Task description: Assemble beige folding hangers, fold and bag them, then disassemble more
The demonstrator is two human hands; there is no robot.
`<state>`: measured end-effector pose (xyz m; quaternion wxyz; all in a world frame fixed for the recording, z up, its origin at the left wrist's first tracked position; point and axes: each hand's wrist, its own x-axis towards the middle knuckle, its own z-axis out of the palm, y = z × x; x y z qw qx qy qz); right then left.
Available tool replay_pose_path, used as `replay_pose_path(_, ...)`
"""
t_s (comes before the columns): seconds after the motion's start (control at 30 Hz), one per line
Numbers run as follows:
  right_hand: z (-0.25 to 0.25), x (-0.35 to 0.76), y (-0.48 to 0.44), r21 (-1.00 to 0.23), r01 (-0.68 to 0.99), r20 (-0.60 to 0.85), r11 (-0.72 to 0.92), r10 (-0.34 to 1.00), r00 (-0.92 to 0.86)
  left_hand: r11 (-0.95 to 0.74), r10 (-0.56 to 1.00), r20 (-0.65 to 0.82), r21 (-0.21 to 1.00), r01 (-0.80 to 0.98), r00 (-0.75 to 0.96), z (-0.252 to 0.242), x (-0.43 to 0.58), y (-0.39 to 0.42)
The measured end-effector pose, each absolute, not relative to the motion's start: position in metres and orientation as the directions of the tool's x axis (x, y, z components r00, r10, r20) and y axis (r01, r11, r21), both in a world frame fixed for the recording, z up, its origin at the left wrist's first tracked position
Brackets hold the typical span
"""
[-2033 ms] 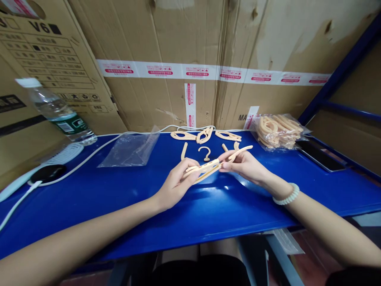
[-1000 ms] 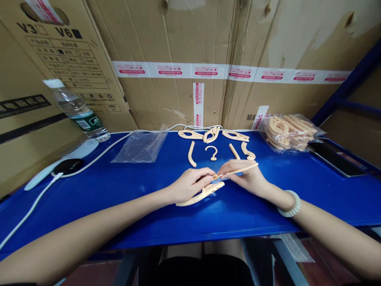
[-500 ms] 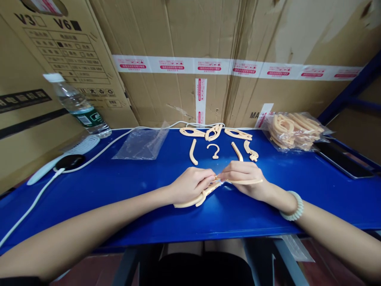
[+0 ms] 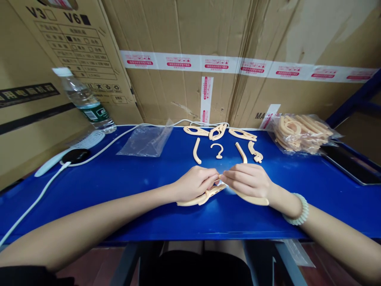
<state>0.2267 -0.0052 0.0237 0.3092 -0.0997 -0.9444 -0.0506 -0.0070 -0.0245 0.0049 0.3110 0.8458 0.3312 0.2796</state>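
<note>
My left hand (image 4: pixel 196 183) is closed around cream plastic folding-hanger parts (image 4: pixel 195 201), with a slotted piece reaching right from under its fingers. Close beside it, my right hand (image 4: pixel 248 180) pinches a curved hanger arm (image 4: pixel 253 199), whose free end points down and right below the palm. The fingertips of both hands meet where the parts come together, and that joint is mostly hidden. Just beyond lie a loose hanger arm (image 4: pixel 197 151), a hook (image 4: pixel 218 151), another arm (image 4: pixel 241 152) and a small curved center piece (image 4: pixel 255 152).
Folded hangers (image 4: pixel 218 132) lie along the back of the blue table (image 4: pixel 143 214). At right are a bag of hanger parts (image 4: pixel 303 133) and a dark phone-like slab (image 4: pixel 351 163). An empty plastic bag (image 4: pixel 145 141), a water bottle (image 4: pixel 86 103) and a cable (image 4: pixel 32 210) are at left.
The hanger arm in my right hand has swung, its free end now lower and below the palm. Both hands stay together. The whole view has shifted slightly.
</note>
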Motion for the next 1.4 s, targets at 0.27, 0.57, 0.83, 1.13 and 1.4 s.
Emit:
replay_pose_path(0.27,0.040,0.237,0.015,-0.219,0.366,0.679,0.905,0.410,-0.608,-0.300,0.827,0.132,0.926,0.229,0.547,0.003,-0.012,-0.019)
replay_pose_path(0.57,0.072,0.316,0.062,-0.472,0.723,0.322,0.504,0.862,-0.391,0.029,0.805,0.057,0.990,-0.135,0.591,-0.006,-0.013,-0.010)
replay_pose_path(0.83,0.052,0.316,0.076,-0.479,0.832,-0.041,0.279,0.940,-0.339,0.090,0.856,0.057,0.962,-0.257,0.514,-0.003,-0.015,-0.011)
replay_pose_path(1.13,0.048,0.306,0.071,-0.180,0.952,0.017,0.246,0.969,-0.247,0.118,0.906,0.016,0.950,-0.288,0.424,-0.003,-0.017,-0.009)
replay_pose_path(1.4,0.046,0.265,0.032,-0.100,0.714,0.514,0.693,0.651,-0.559,0.081,0.912,0.035,0.961,-0.264,0.409,-0.006,-0.019,-0.005)
